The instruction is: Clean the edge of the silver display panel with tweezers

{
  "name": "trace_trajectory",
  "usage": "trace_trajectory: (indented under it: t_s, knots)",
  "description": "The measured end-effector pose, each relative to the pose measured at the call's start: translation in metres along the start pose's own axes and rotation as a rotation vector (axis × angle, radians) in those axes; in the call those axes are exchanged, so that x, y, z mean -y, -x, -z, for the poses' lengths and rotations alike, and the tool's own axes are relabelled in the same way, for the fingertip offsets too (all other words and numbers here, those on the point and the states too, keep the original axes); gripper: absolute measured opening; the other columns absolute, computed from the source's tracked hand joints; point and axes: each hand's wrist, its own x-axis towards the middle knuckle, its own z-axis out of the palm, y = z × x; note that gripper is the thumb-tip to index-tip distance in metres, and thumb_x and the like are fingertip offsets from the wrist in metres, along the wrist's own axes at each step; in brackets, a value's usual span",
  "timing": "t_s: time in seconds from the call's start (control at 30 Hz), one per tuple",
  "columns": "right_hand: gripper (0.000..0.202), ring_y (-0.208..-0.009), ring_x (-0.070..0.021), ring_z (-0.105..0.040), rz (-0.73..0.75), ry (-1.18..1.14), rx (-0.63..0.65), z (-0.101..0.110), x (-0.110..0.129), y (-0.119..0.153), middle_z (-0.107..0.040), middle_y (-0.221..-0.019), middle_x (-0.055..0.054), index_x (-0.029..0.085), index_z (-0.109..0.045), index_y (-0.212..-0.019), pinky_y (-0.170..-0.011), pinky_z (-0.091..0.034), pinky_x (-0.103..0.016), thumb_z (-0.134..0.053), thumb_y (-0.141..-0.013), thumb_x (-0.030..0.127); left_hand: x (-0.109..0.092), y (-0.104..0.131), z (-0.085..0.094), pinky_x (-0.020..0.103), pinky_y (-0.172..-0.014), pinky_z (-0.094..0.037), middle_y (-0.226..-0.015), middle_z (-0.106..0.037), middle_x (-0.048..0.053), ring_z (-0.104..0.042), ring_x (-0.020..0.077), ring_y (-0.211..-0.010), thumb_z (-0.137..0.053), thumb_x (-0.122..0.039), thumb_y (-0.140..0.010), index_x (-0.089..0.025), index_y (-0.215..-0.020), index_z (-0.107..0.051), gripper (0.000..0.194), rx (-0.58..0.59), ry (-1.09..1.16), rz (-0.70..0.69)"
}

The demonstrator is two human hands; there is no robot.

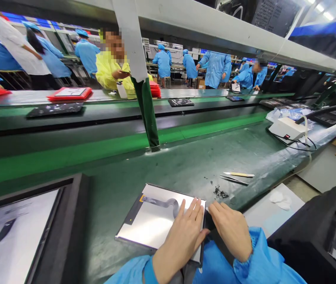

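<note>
A flat display panel with a silvery back and a dark ribbon cable lies tilted on the green bench in front of me. My left hand rests on the panel's right part, fingers stretched out flat over the silver surface. At the panel's right edge, my right hand has its fingers drawn together, their tips at the upper right corner. Whatever they pinch is hidden. Just beyond that hand are small black scraps, metal tweezers and a thin yellowish stick.
A black foam tray holding another panel stands at the left. More black foam trays are at the right. A white box with a switch and cables sits farther back. A green post rises mid-bench; co-workers stand beyond the conveyor.
</note>
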Motion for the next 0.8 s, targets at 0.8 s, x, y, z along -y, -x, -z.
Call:
trace_trajectory:
  t_s: [0.8]
  knots:
    - [0.025,-0.059,-0.0153,-0.061,-0.007,-0.031,-0.001,-0.0008,-0.0034,-0.0037,-0.064,-0.065,0.003,0.023,-0.053,-0.073,-0.052,-0.031,-0.030,-0.055,-0.093,0.009,-0.0001,-0.0017,0.0025,0.051,-0.106,-0.045,-0.136,-0.059,0.020,-0.054,0.0325,-0.130,-0.055,-0.038,-0.097,-0.008,-0.130,-0.056,0.045,0.012,-0.054,-0.009]
